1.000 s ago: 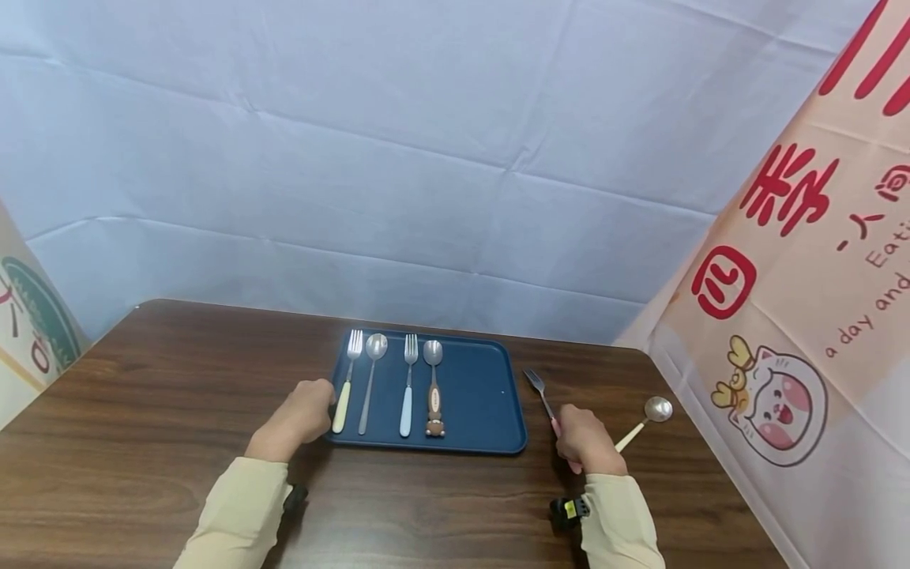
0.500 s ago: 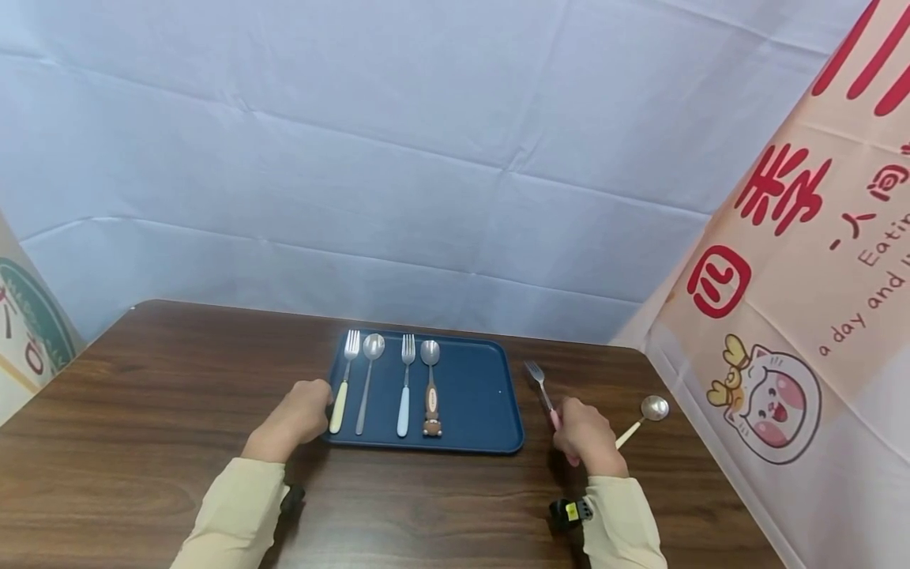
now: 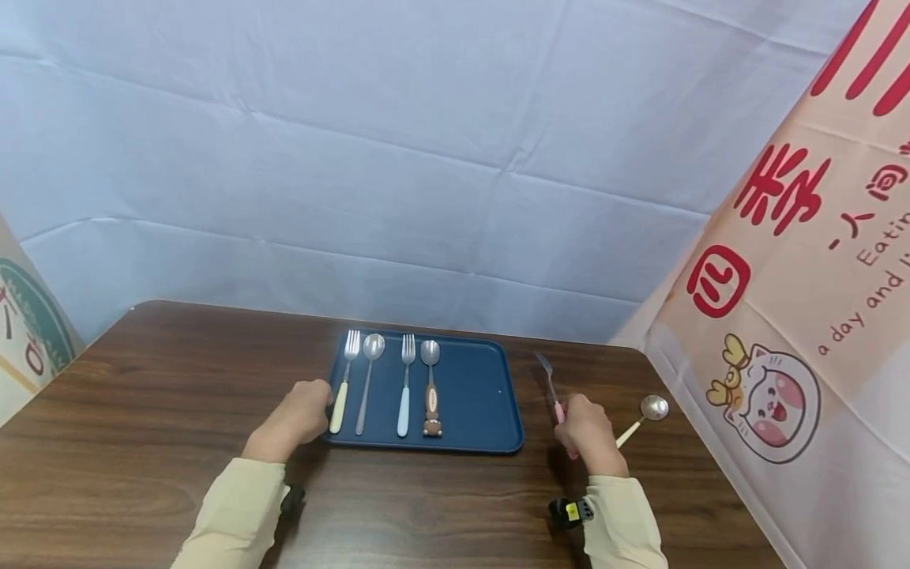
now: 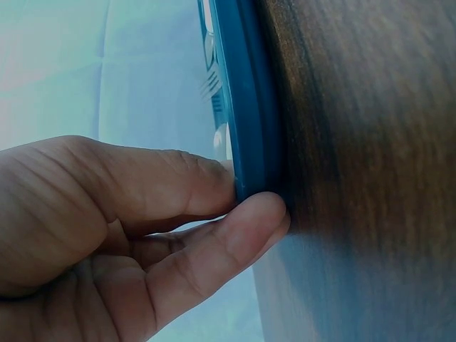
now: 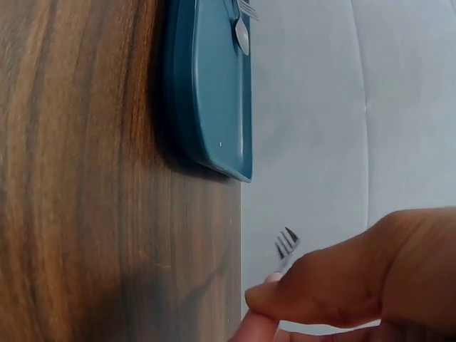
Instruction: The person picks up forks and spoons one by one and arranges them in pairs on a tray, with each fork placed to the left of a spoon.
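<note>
A blue tray (image 3: 475, 395) lies on the table, carrying a yellow-handled fork (image 3: 341, 403), a plain metal spoon (image 3: 366, 387), a light-blue-handled fork (image 3: 404, 407) and a spoon with a brown bear handle (image 3: 431, 407). My left hand (image 3: 297, 415) is at the tray's near left corner; in the left wrist view its thumb and fingers pinch the rim (image 4: 246, 107). To the right of the tray, my right hand (image 3: 586, 431) pinches the pink handle of a fork (image 3: 550, 383). Its tines (image 5: 287, 242) point away from me, tilted up above the table.
A spoon with a pale yellow handle (image 3: 654, 408) lies on the wooden table (image 3: 178, 379), right of my right hand. White cloth (image 3: 355, 158) hangs behind the table, and a printed banner (image 3: 796, 316) stands along the right side.
The pink-handled fork has tilted up in my right hand, its head rising and shifting slightly right. My left hand stays at the tray corner. The head view has shifted slightly.
</note>
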Demonstrator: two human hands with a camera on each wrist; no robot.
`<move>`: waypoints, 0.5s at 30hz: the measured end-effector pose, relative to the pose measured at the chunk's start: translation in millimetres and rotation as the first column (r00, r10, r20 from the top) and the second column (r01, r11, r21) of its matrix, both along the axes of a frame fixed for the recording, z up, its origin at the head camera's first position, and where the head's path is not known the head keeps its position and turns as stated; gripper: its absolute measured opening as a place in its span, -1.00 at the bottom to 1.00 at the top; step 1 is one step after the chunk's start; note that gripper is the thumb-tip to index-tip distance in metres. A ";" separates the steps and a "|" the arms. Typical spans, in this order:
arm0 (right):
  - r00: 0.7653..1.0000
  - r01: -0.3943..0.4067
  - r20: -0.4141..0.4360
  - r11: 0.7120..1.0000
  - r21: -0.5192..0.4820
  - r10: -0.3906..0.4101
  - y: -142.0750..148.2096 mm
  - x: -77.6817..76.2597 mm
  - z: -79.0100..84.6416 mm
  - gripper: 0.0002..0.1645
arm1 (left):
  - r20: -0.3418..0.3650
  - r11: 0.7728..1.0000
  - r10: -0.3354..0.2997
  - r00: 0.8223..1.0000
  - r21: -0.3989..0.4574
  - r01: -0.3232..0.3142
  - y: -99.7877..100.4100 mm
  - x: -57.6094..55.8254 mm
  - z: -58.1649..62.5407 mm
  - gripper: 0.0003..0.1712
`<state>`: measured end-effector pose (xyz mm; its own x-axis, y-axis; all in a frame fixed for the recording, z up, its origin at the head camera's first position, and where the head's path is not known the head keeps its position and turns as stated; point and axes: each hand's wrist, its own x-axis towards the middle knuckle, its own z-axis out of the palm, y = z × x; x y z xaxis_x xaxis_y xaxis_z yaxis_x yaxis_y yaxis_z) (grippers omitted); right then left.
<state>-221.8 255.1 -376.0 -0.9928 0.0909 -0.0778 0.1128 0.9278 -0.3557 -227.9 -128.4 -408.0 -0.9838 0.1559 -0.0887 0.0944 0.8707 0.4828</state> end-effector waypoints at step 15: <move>0.998 0.040 0.042 0.997 -0.062 -0.038 -2.2 -3.2 -0.8 -0.77 | -0.008 1.000 0.003 1.000 0.013 -0.003 -0.4 0.4 -0.7 -0.61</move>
